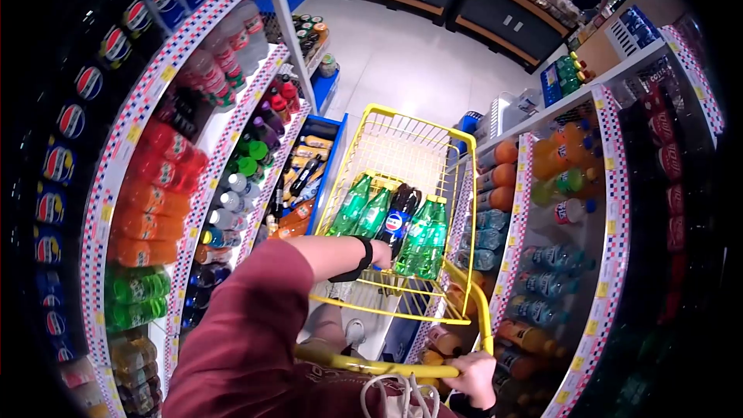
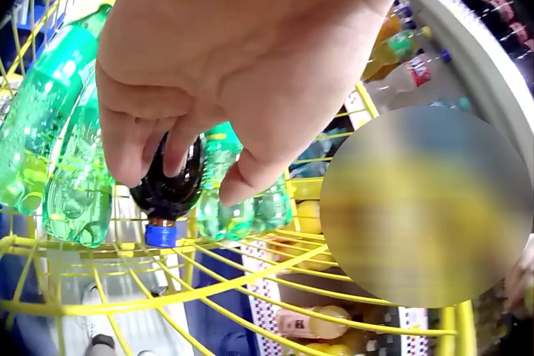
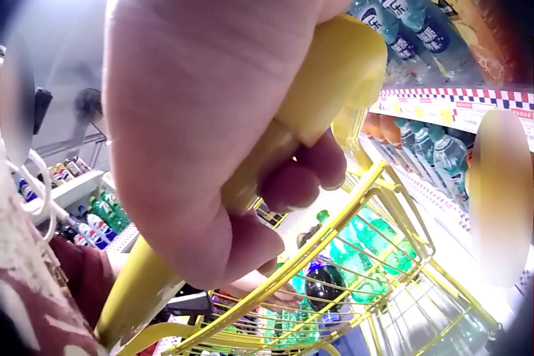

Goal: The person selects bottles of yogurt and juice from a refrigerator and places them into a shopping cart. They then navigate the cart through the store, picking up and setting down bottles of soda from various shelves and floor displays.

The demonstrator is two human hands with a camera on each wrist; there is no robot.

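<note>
At centre we see the left hand [image 2: 209,47] loosely spread over a dark bottle [image 1: 403,201], hemmed by green bottles [image 1: 427,240]; lower right, the right hand [image 1: 473,377] grips the yellow handle [image 1: 371,362]; shelves [image 1: 610,155] flank both sides.

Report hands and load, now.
Left hand at dark plastic Pepsi bottle, grip unclear. Right hand gripping yellow cart handle. Green plastic bottles crowd both sides.
</note>
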